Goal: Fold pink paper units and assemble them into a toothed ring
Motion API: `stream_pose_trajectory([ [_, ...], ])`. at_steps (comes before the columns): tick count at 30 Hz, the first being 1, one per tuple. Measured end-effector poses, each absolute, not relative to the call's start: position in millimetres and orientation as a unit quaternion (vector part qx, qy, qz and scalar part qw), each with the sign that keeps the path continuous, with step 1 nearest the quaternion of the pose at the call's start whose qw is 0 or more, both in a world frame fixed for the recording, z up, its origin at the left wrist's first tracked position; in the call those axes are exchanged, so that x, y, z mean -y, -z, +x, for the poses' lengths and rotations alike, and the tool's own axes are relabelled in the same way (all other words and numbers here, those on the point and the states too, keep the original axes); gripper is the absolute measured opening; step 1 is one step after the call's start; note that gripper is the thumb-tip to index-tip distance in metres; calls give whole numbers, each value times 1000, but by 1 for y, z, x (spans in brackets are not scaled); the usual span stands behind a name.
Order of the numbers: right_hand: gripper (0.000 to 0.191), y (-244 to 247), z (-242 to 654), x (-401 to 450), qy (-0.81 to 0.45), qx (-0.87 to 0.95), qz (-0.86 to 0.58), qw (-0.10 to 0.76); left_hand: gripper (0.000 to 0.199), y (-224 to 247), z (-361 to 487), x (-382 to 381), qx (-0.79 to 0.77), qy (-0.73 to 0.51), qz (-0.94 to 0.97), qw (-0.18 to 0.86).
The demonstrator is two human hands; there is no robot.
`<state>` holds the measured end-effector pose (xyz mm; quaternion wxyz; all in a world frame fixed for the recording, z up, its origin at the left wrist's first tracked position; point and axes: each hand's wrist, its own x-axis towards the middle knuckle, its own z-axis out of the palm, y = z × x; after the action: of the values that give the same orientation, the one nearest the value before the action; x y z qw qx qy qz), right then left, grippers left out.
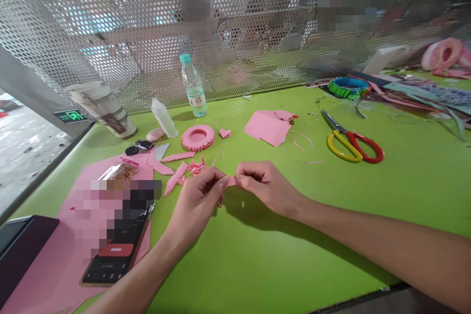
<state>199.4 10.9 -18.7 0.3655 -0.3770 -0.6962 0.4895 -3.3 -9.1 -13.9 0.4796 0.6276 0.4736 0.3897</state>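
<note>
1. My left grip point(195, 202) and right grip point(268, 187) are both closed, pinching a small pink paper piece point(231, 181) between them, above the green table point(331, 191).
2. Cut pink paper scraps point(175, 178) lie just beside my left grip; a serrated pink paper ring point(197, 137) sits beyond them.

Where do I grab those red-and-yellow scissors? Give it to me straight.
Grip the scissors by their yellow and red handle loops, coming from the near side with the right hand. They lie flat on the green table, loops toward the person, metal blades pointing away.
</note>
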Motion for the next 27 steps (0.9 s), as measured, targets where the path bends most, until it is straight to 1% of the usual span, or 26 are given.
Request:
stream_pose_trajectory([
  [4,30,19,199,-13,-481,689,-381,384,36,15,-3,9,-479,-391,615,490],
  [7,33,19,199,-14,-493,677,-393,380,37,16,-3,9,-476,-377,629,485],
  [10,32,19,199,-13,-511,670,-396,364,36,17,-2,9,-478,-357,656,463],
  [12,31,19,198,-14,-510,671,-393,368,34,15,-3,9,-491,-350,670,434],
  [14,30,19,198,-14,-492,670,-398,388,31,11,-5,7,-515,-372,665,393],
  [16,31,21,198,-16,-471,665,-419,401,28,5,-11,3,-537,-423,638,354],
  [18,34,24,197,-19,-458,663,-443,394,19,-1,-18,-1,-554,-477,602,320],
  [20,34,27,196,-21,-456,663,-459,377,7,-5,-24,-6,-568,-505,572,309],
  [21,34,28,195,-22,-456,664,-461,372,8,-6,-27,-7,-576,-502,570,301],
  [22,33,29,195,-22,-457,666,-460,369,10,-6,-29,-9,-586,-485,581,288],
  [24,31,29,194,-23,-464,668,-449,371,13,-4,-31,-11,-612,-412,633,235],
  [27,32,28,192,-23,-471,664,-437,382,23,2,-33,-12,-626,-283,717,114],
])
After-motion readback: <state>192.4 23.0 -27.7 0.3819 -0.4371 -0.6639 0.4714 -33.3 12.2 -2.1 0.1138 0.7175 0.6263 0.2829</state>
